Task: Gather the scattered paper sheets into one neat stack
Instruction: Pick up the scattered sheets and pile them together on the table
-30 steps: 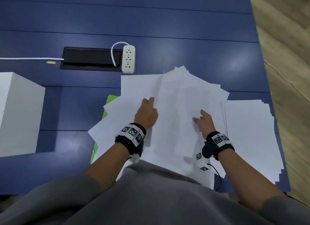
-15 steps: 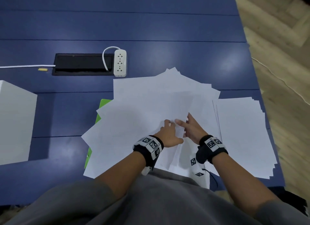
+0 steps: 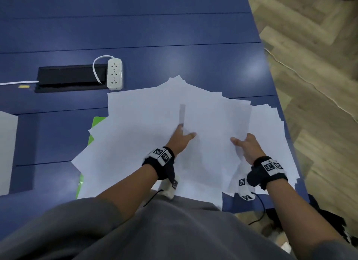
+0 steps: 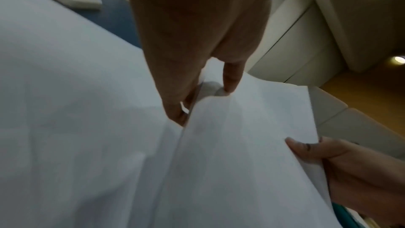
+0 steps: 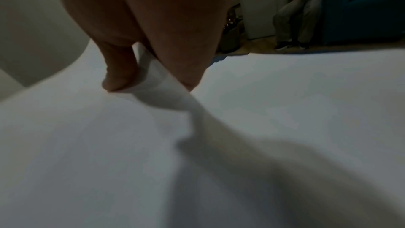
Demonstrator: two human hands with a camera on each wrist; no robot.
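Observation:
Several white paper sheets [image 3: 135, 128] lie fanned out on the blue table [image 3: 155, 36]. A rougher stack of sheets [image 3: 271, 139] sits at the right, near the table's edge. Between my hands one sheet [image 3: 215, 128] is raised off the pile. My left hand [image 3: 184, 132] pinches its left edge, thumb on top; the left wrist view shows this pinch of the left hand [image 4: 203, 103] on the sheet [image 4: 241, 145]. My right hand [image 3: 240, 142] pinches the sheet's right edge. In the right wrist view the right hand [image 5: 149, 84] curls the paper edge [image 5: 166, 82] between thumb and fingers.
A green folder [image 3: 97, 122] pokes out from under the fanned sheets at the left. Behind them a white power strip [image 3: 114, 73] lies beside a black cable hatch [image 3: 71, 79]. A white box [image 3: 7, 153] stands at the far left. The table's right edge [image 3: 279, 96] drops to wooden floor.
My hands, close together at the front of the pile half a second ago, have spread apart. They now hold one sheet by its left and right edges, lifted off the pile.

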